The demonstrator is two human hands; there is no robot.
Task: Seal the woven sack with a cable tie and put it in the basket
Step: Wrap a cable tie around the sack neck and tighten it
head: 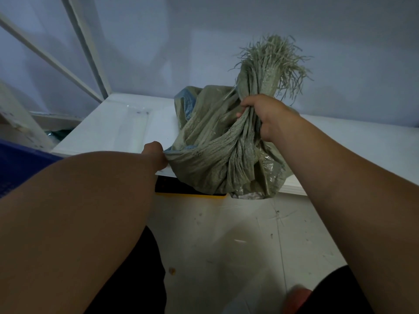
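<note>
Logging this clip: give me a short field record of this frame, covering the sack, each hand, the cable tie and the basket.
sack: green woven sack, neck gathered, frayed top sticking up; at the front edge of the white table, bottom overhanging
right hand: grips the gathered neck
left hand: grips the sack's lower left side
cable tie: none visible; the neck under the hand is hidden
basket: blue, partly in view at far left; sack not in it

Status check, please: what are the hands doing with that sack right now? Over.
Right hand grips the bunched neck of the woven sack; left hand holds its lower corner. Sack overhangs the white table edge. No cable tie in sight.
</note>
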